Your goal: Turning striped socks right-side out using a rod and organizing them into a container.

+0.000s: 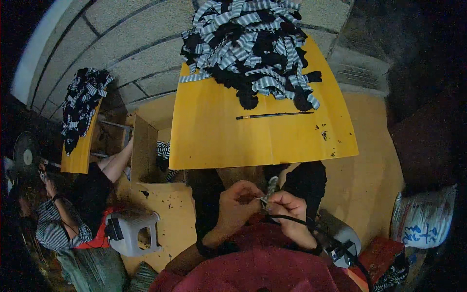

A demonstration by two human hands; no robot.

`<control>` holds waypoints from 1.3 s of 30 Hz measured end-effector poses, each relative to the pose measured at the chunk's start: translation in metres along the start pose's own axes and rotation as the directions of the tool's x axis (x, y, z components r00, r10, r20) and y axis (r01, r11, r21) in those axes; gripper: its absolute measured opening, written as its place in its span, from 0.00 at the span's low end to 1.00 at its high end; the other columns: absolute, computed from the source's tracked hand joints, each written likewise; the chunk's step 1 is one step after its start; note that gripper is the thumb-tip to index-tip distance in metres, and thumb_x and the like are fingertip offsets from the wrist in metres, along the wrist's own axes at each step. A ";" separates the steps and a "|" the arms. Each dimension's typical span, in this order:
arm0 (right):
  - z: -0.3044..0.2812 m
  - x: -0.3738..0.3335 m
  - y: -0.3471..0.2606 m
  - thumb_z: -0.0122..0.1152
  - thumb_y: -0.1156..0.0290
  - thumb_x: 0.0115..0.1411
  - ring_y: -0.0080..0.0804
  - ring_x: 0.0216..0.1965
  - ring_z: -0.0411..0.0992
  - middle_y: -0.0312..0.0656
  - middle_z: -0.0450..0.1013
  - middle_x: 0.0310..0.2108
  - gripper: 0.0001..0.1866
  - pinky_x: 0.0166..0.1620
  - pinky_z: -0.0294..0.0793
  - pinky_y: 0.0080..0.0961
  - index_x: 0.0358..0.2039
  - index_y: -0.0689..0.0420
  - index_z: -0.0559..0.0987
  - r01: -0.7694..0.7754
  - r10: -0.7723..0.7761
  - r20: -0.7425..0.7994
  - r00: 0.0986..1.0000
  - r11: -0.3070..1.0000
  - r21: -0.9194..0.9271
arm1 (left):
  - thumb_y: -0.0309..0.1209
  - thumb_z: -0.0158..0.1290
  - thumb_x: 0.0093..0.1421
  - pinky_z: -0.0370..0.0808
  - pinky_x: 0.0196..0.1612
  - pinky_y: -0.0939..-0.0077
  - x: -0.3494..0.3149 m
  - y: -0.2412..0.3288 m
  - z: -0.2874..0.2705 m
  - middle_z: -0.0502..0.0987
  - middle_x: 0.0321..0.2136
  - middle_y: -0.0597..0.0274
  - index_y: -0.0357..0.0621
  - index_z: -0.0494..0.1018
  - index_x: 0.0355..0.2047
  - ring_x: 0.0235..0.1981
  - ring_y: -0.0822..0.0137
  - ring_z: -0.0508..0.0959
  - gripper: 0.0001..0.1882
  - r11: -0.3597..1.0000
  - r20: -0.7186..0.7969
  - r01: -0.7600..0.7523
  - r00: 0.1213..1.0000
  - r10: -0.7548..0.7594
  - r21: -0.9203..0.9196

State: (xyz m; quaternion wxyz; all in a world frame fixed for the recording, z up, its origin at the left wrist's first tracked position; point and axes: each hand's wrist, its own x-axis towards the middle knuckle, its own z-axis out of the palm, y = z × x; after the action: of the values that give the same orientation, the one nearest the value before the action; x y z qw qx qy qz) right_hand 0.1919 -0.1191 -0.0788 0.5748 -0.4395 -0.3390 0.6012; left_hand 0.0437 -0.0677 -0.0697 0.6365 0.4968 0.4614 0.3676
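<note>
My left hand [242, 200] and my right hand [288, 209] meet over my lap, just in front of the yellow table [214, 131]. Between them is a small grey-and-white striped fabric strip [273, 184], its end sticking up between the fingers. Both hands are closed in a pinch on it; the exact spot where the fingertips meet is partly hidden. A black cable [316, 226] passes by my right hand and runs down to the lower right. On the table's far half lies a heap of black and striped fabric strips [243, 48].
A thin black stick [275, 115] and dark scraps [324, 134] lie on the table. To the left stand an open cardboard box [146, 151] with striped cloth, a grey stool [138, 233], and a seated person [68, 219] beside another heaped table. A white sack [423, 216] stands right.
</note>
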 end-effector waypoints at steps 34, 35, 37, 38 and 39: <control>0.004 0.013 0.004 0.55 0.81 0.49 0.36 0.25 0.73 0.44 0.72 0.25 0.09 0.30 0.72 0.25 0.33 0.62 0.76 0.234 -0.293 0.041 0.955 0.665 -0.710 | 0.19 0.56 0.49 0.63 0.21 0.84 0.005 0.001 -0.016 0.71 0.23 0.67 0.41 0.68 0.30 0.21 0.80 0.67 0.09 0.715 0.327 0.366 0.923 -0.200 -0.596; 0.003 0.012 0.004 0.55 0.81 0.49 0.36 0.25 0.73 0.44 0.72 0.25 0.09 0.30 0.72 0.25 0.33 0.62 0.76 0.236 -0.293 0.044 0.955 0.665 -0.708 | 0.19 0.56 0.49 0.63 0.22 0.84 0.004 0.005 -0.016 0.71 0.23 0.68 0.41 0.68 0.29 0.22 0.80 0.68 0.09 0.733 0.339 0.346 0.926 -0.167 -0.585; 0.001 0.009 0.004 0.55 0.80 0.51 0.24 0.22 0.68 0.36 0.71 0.24 0.08 0.26 0.68 0.20 0.33 0.61 0.76 0.015 -0.040 -0.057 0.998 0.924 -0.382 | 0.20 0.56 0.49 0.65 0.23 0.84 0.003 -0.003 -0.018 0.72 0.24 0.67 0.41 0.69 0.30 0.23 0.79 0.69 0.09 0.839 0.242 0.283 0.952 -0.187 -0.464; -0.003 0.008 0.010 0.55 0.80 0.51 0.24 0.22 0.68 0.36 0.71 0.24 0.08 0.26 0.68 0.20 0.33 0.61 0.76 0.018 -0.041 -0.052 0.998 0.924 -0.382 | 0.20 0.56 0.49 0.67 0.25 0.83 0.002 -0.006 -0.018 0.72 0.25 0.66 0.40 0.69 0.32 0.24 0.79 0.70 0.10 0.919 0.143 0.230 0.971 -0.193 -0.321; -0.008 0.008 0.016 0.55 0.80 0.51 0.19 0.22 0.65 0.33 0.70 0.24 0.07 0.25 0.65 0.17 0.32 0.61 0.76 -0.085 0.078 -0.044 0.996 0.977 -0.197 | 0.20 0.56 0.49 0.67 0.25 0.83 0.001 -0.007 -0.016 0.72 0.25 0.66 0.40 0.69 0.32 0.24 0.79 0.70 0.10 0.921 0.144 0.223 0.972 -0.185 -0.320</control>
State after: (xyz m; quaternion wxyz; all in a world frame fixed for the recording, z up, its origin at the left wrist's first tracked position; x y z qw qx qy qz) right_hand 0.1931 -0.1137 -0.0980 0.5089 -0.5192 -0.3686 0.5793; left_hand 0.0286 -0.0636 -0.0784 0.7709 0.3506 0.4057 0.3438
